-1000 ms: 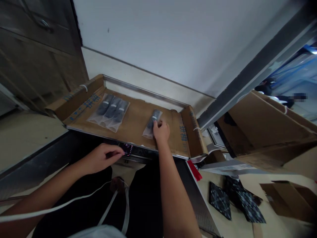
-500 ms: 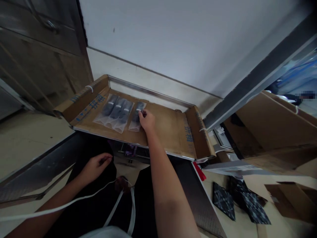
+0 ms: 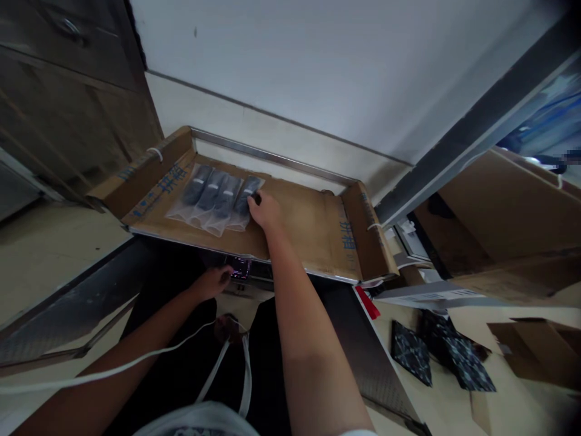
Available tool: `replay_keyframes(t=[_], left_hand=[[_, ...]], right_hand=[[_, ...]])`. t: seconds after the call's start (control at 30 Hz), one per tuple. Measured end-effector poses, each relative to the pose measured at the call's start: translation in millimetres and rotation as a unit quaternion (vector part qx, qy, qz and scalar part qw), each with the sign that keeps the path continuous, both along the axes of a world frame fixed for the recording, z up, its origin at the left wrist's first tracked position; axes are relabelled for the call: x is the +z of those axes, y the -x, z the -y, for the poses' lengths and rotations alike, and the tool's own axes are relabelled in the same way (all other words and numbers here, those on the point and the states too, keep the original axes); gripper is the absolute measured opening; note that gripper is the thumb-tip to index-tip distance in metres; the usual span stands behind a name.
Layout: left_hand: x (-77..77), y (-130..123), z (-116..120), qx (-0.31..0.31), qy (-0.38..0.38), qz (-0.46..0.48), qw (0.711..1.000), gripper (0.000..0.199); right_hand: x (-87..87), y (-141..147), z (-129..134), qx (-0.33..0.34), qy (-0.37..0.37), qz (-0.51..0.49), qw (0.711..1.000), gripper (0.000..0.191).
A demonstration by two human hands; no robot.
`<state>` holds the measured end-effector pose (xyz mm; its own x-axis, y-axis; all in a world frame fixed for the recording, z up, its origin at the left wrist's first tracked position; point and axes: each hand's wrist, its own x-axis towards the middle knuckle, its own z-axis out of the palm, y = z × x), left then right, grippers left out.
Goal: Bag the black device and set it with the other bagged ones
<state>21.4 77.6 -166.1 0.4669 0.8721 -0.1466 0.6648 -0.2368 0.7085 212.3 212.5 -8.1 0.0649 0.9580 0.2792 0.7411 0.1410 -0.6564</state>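
Four-sided cardboard lining covers a tray-like surface [image 3: 308, 242] with raised side flaps. On its left half several frosted plastic bags [image 3: 213, 197] lie side by side, each with a dark rolled item and a white band inside. My right hand [image 3: 267, 211] is closed at the right edge of the rightmost bag [image 3: 247, 197], which touches its neighbour. Below the front edge, my left hand [image 3: 215, 282] has curled fingers, with the tips at the left side of a phone-like lit screen [image 3: 240, 268]. Whatever those fingertips pinch is hidden.
A white panel [image 3: 290, 72] rises behind the tray. Cardboard boxes [image 3: 508, 212] stand at the right. Dark patterned packets [image 3: 463, 360] lie on the floor at lower right, near a red strip [image 3: 367, 303]. A white cord [image 3: 136, 363] crosses my left forearm.
My right hand has slid the rightmost bag left against the others. The left hand has moved right and up to the lit screen. The view has shifted slightly.
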Motion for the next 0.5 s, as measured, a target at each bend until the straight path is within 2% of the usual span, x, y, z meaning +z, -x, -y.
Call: replay_keyframes(t=[0.1,0.27,0.33,0.5], left_hand=[[0.1,2.1,2.0,-0.005,0.001,-0.002,1.000,0.027],[-5.4,-1.4,-4.3,-0.010,0.000,-0.027,1.000,0.027],[-9.9,-4.1,-7.4,0.000,-0.006,-0.047,0.999,0.031],[-27.2,-11.1,-15.6,0.008,-0.062,-0.091,0.994,0.042]], right_hand=[[2.6,-1.7,-0.4,0.028,0.001,0.016,0.999,0.024],[-2.6,-8.6,5.0,0.085,-0.024,-0.012,0.996,0.026],[-4.8,-9.6,5.3,0.079,-0.031,-0.019,0.996,0.025],[-8.9,-9.4,2.4,0.009,-0.075,-0.080,0.994,0.018]])
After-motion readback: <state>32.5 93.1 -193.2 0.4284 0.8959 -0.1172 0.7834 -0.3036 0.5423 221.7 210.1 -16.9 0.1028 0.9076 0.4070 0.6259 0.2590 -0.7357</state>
